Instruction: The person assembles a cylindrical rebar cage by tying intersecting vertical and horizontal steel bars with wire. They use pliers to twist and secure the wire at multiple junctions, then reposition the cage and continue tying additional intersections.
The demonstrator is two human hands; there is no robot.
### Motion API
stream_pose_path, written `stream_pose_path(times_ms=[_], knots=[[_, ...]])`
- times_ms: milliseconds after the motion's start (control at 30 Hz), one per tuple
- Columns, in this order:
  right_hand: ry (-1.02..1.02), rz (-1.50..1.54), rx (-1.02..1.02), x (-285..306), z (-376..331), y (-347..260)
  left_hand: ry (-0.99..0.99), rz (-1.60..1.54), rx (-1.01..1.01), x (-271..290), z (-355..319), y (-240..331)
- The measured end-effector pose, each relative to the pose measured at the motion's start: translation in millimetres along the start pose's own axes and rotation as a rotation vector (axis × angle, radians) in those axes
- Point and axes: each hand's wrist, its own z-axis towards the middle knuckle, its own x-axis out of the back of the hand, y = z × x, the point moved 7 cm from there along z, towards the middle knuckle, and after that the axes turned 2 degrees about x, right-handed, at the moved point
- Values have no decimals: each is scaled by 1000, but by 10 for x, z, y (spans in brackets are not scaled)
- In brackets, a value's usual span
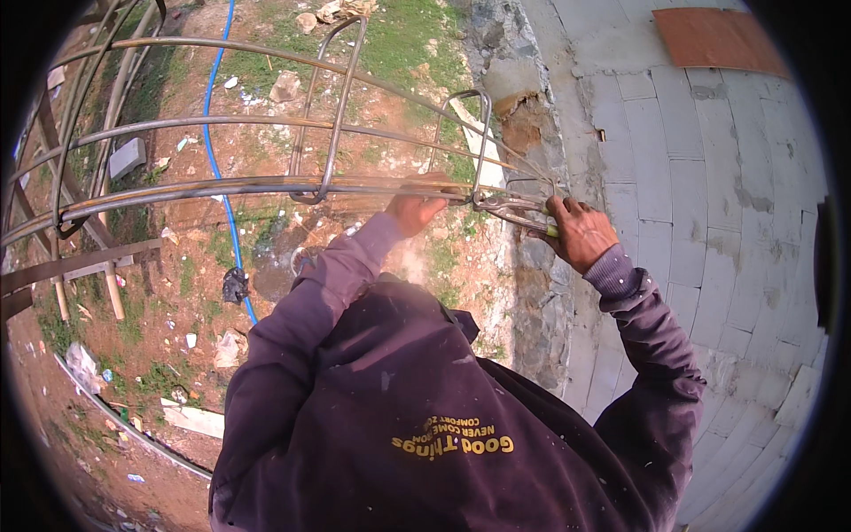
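Note:
A long rebar cage (248,186) stretches across the upper part of the head view, its lengthwise bars held by bent steel stirrups (340,115). My left hand (417,209) is closed round the nearest bars, just left of the smaller stirrup (486,124). In my right hand (581,233) are the handles of steel pincers (516,209). Their jaws meet the bar at the foot of that stirrup, right beside my left hand. Whether a tie wire sits in the jaws is too small to tell. The bars' right ends come together close to my right hand.
A grey block wall (691,213) rises on the right, with a rough stone footing (536,301) along it. A blue hose (209,133) crosses the littered ground under the cage. Wooden supports (71,266) stand at the left. A reddish-brown sheet (718,40) lies at the upper right.

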Motion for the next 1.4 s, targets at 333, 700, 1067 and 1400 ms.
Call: stream_pose_path(times_ms=[333, 700, 1067, 1400], knots=[[108, 90, -212, 166, -418, -149, 376, -434, 745, -76, 696, -473], [97, 517, -112, -151, -513, -140, 711, -254, 423, 40, 826, -606], [322, 1214, -295, -1155, -116, -798, 723, -398, 714, 125, 650, -679], [-494, 2433, 64, -1105, -444, -1104, 701, -159, 514, 126, 775, -549]])
